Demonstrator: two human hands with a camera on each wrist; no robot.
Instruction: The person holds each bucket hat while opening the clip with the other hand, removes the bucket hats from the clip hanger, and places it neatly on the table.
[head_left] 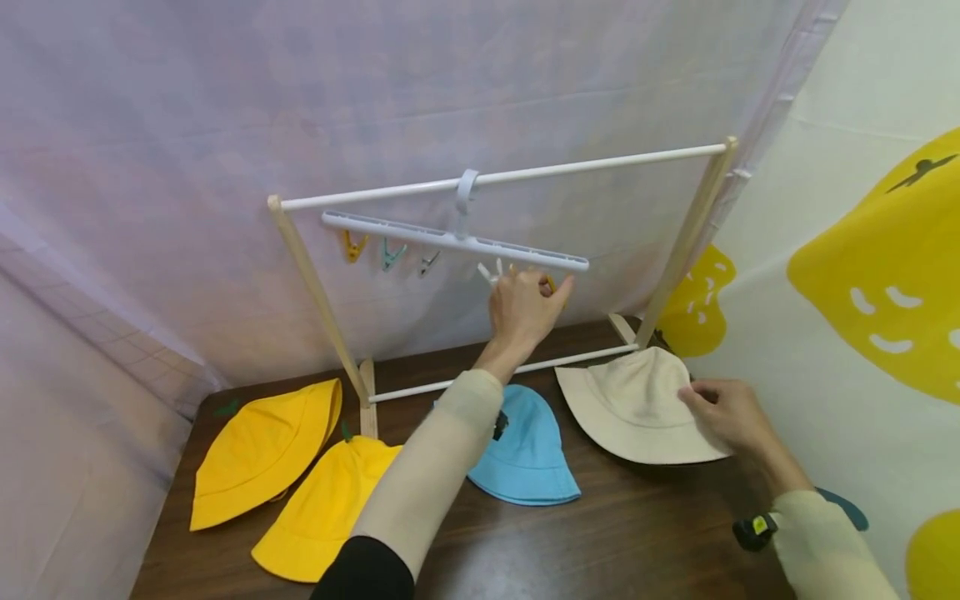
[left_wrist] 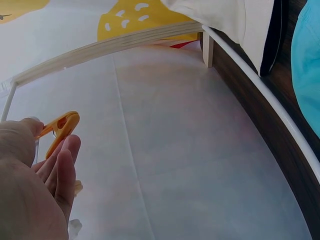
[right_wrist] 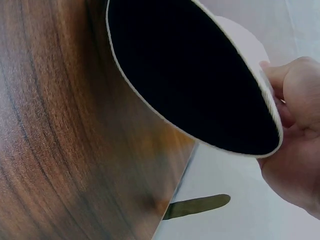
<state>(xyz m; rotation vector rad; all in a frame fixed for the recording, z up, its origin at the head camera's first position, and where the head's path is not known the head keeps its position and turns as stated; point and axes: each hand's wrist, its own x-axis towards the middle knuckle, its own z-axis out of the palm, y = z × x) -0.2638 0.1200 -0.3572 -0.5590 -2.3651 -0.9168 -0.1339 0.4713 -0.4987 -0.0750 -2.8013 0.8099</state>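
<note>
My left hand (head_left: 525,307) is raised at the right end of a white clip hanger (head_left: 405,229), pinching an orange clip (left_wrist: 70,121) between thumb and fingers. In the left wrist view the clip's handles sit between them. With my right hand (head_left: 729,415) I hold the cream bucket hat (head_left: 637,392) by its right side, above the table. The right wrist view shows the hat's dark inside (right_wrist: 185,75) and the right hand's fingers at its edge. Other clips hang along the hanger: yellow (head_left: 354,247), teal (head_left: 392,255) and grey (head_left: 428,264).
The hanger hooks over the top bar (head_left: 600,167) of a wood-and-white rack. On the brown table (head_left: 525,550) lie two yellow hats (head_left: 262,450), left, and a blue hat (head_left: 525,450), partly behind the left forearm. Cloth curtains (head_left: 225,100) stand behind and beside.
</note>
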